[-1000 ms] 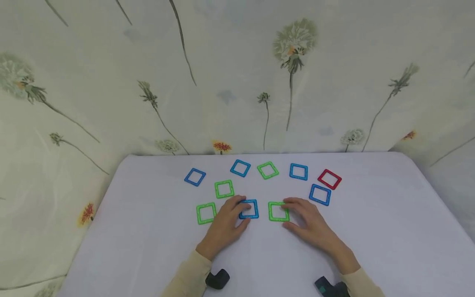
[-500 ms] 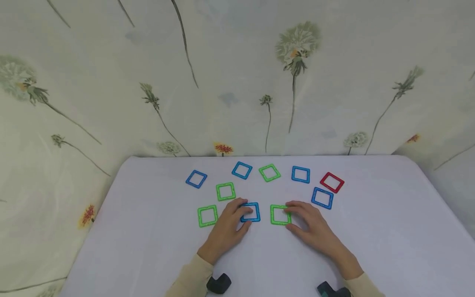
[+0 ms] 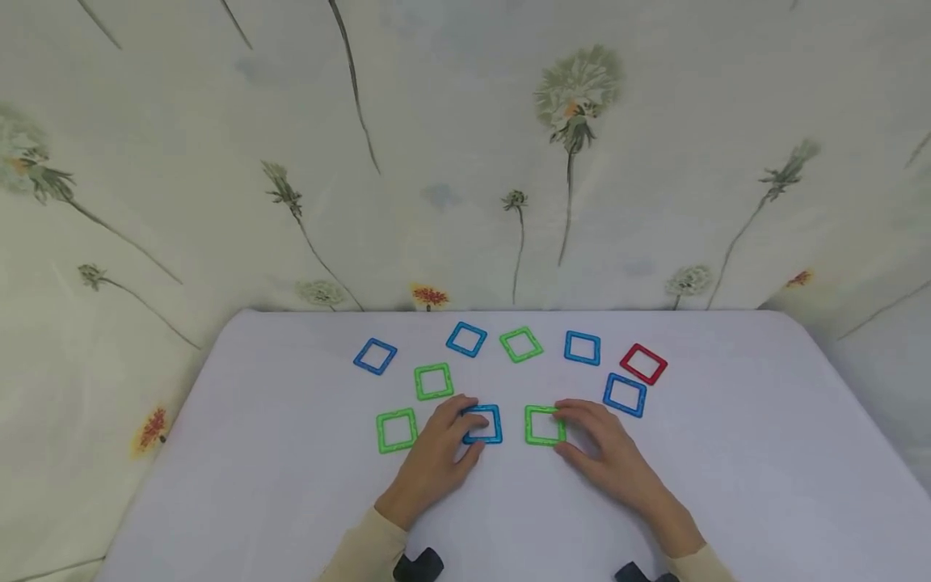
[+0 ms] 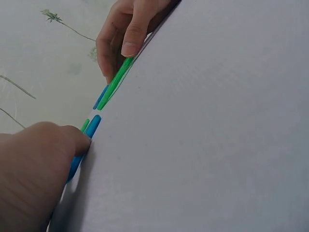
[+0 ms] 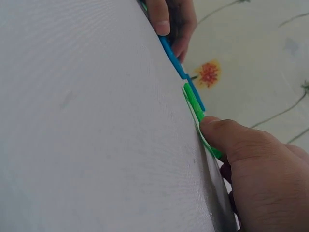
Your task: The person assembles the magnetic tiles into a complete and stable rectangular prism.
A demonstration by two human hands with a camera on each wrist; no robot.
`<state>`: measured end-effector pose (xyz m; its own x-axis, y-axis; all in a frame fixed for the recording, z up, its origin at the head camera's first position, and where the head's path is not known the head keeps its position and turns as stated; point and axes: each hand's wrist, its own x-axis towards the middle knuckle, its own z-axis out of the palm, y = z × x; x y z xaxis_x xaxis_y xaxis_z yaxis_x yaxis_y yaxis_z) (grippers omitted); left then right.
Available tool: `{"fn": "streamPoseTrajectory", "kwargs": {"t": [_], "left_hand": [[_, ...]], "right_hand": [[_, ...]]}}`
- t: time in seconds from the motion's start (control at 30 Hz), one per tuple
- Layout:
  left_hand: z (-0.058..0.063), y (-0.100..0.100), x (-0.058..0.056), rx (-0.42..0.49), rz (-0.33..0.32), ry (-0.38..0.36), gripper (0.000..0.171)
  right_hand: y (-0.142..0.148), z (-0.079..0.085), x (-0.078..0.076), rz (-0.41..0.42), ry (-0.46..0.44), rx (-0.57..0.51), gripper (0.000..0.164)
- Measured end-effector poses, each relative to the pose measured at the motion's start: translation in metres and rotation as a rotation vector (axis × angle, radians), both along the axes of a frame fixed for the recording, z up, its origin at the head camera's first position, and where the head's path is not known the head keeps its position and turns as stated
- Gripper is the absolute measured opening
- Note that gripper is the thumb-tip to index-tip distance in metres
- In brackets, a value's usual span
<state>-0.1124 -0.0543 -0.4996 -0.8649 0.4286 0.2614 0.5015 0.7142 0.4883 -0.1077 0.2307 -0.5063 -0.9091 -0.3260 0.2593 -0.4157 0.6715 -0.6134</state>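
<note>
My left hand [image 3: 435, 449] holds a blue square magnetic tile [image 3: 498, 424] by its left part, fingers at the far edge and thumb at the near edge. Facing it across a narrow gap, a green square magnetic tile [image 3: 529, 426] is pinched by my right hand [image 3: 611, 453] at its right part. Both tiles are at the table surface, low and nearly edge-on in the wrist views. The left wrist view shows the left thumb on the blue tile [image 4: 77, 164]; in the right wrist view the right thumb presses the green tile [image 5: 194, 102].
Several more square tiles lie around the hands: a green one [image 3: 380, 436] beside the left hand, another green one [image 3: 418, 384] behind it, and a blue one [image 3: 609, 392] touching or nearly touching a red one [image 3: 633, 356] at right. The white table [image 3: 291, 388] meets a flowered cloth behind.
The head view has shifted slightly. Both hands keep their hold on the blue and green tiles, and the gap between the tiles looks about the same.
</note>
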Motion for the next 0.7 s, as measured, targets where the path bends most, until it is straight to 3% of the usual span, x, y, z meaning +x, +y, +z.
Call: {"fn": "streamPoseTrajectory", "kwargs": {"t": [0.27, 0.37, 0.53, 0.7], "left_hand": [[-0.0033, -0.0012, 0.0016, 0.004, 0.002, 0.008, 0.030], [-0.0027, -0.0016, 0.0031, 0.009, -0.004, -0.001, 0.029], [-0.0001, 0.0000, 0.0013, 0.017, -0.015, 0.011, 0.029], [0.0003, 0.0026, 0.0008, 0.026, -0.013, 0.002, 0.029]], "right_hand": [[-0.0015, 0.0008, 0.0003, -0.034, -0.031, 0.017, 0.051], [-0.0020, -0.0007, -0.0005, -0.022, 0.000, 0.029, 0.054], [-0.0026, 0.0009, -0.0048, -0.003, 0.062, 0.042, 0.048], [-0.0031, 0.0044, -0.0049, -0.006, 0.044, 0.040, 0.045]]}}
